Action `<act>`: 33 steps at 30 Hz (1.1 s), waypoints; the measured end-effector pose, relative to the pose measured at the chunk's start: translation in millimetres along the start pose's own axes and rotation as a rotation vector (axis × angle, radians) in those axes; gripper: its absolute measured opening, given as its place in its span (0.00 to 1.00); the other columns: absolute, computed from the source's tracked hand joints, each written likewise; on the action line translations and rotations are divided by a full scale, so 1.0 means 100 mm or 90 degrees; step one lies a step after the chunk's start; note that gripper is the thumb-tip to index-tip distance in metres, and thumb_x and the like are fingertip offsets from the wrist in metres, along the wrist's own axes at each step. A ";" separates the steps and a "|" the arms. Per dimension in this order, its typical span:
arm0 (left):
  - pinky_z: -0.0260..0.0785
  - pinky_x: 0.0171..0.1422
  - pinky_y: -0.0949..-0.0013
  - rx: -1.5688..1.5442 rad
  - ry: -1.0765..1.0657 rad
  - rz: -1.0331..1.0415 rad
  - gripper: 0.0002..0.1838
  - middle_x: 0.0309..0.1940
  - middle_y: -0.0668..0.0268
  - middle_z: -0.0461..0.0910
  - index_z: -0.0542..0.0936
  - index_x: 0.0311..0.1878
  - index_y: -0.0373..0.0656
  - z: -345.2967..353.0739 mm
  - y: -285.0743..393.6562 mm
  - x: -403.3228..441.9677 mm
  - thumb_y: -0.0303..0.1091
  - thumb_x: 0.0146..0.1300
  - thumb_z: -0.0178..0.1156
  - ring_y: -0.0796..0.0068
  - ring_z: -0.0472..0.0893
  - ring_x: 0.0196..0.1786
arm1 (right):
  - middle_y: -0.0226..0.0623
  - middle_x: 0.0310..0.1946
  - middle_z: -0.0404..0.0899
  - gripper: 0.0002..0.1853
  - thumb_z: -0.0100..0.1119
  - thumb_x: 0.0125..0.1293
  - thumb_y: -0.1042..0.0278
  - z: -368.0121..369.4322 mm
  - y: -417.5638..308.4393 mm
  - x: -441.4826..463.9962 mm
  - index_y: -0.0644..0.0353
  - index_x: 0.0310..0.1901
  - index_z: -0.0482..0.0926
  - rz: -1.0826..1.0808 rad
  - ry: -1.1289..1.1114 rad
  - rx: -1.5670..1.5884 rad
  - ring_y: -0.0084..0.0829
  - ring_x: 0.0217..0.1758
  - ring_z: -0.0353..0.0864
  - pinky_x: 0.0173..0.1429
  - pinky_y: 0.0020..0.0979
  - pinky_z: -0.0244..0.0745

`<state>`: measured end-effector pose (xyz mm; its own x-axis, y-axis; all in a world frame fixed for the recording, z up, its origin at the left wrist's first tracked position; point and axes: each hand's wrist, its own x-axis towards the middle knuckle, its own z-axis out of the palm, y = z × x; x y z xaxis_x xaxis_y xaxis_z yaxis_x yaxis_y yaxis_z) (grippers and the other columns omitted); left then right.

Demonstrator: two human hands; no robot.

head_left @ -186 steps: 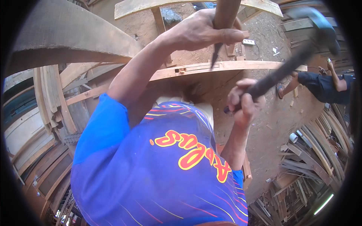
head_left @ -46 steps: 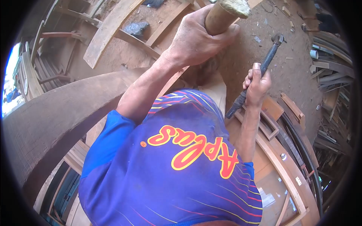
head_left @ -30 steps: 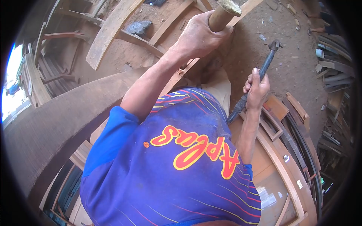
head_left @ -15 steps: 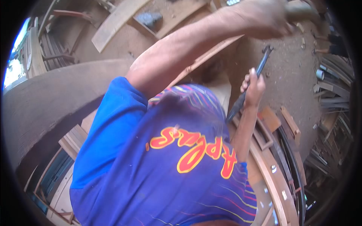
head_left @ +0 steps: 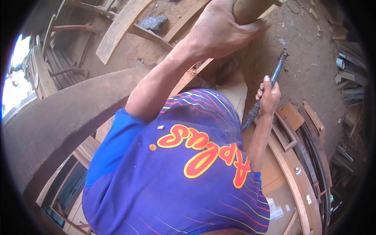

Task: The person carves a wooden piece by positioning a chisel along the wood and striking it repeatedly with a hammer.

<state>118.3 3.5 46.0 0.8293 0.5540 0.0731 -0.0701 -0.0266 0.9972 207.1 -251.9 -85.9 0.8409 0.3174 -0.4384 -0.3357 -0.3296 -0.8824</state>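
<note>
Working remotely, I clench a thick wooden handle in my left hand above a timber, my right hand wrapped around a hammer well to the side, where a skewed swing could bruise knuckles.

Soft daylight, blown-out glare at pic's far L — dim R edge, heavy fisheye distortion, black vignette, shirt print fairly sharp

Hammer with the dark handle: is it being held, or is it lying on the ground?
Held. The fingers of the right hand are wrapped around the hammer.
</note>
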 end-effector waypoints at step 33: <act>0.65 0.26 0.78 0.111 0.133 -0.121 0.11 0.23 0.77 0.78 0.84 0.40 0.46 -0.36 0.34 0.05 0.43 0.70 0.70 0.89 0.74 0.24 | 0.24 0.24 0.70 0.18 0.63 0.76 0.53 0.16 0.04 -0.10 0.62 0.43 0.75 -0.021 -0.085 -0.048 0.14 0.20 0.69 0.21 0.20 0.65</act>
<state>100.3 35.7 79.6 0.6858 0.7206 -0.1021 0.1867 -0.0386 0.9817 190.5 -242.2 -88.3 0.7856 0.4425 -0.4324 -0.2719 -0.3810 -0.8837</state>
